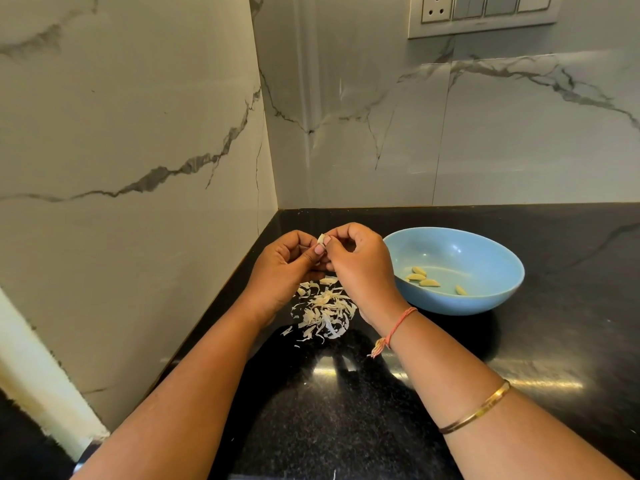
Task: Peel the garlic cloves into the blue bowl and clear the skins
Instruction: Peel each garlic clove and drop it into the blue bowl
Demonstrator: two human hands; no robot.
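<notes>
1. Fingertips [319, 249] of both hands are meeting on one small garlic clove [321, 239]. Only a pale bit of it is showing between them, so I cannot tell how much skin is on it.
2. Left hand [280, 268] is curling its fingers inward and pinching the clove, with the thumb pressing against its lower side.
3. Right hand [360, 265] is pinching the clove's upper end between thumb and forefinger. Its other fingers are curling loosely toward the palm.
4. Both hands are holding the clove in the air near the counter's corner, above the skins and left of the bowl.
5. Skins [325, 313] are lying in a loose pale heap on the black counter [554, 341], right under the wrists. A few scraps are straying toward the person.
6. Blue bowl [485, 251] is sitting upright on the counter just beside the right hand, on its right.
7. Peeled cloves [420, 277] are lying in the bowl's bottom: three are clustering together and a fourth is lying apart to their right.
8. Right wrist is wearing an orange thread [398, 327] with a tassel hanging off it. A gold bangle [478, 407] is sitting further up that forearm.
9. Marble-look walls [138, 133] are meeting in the corner behind, and a switch plate [485, 12] is showing at top right.
</notes>
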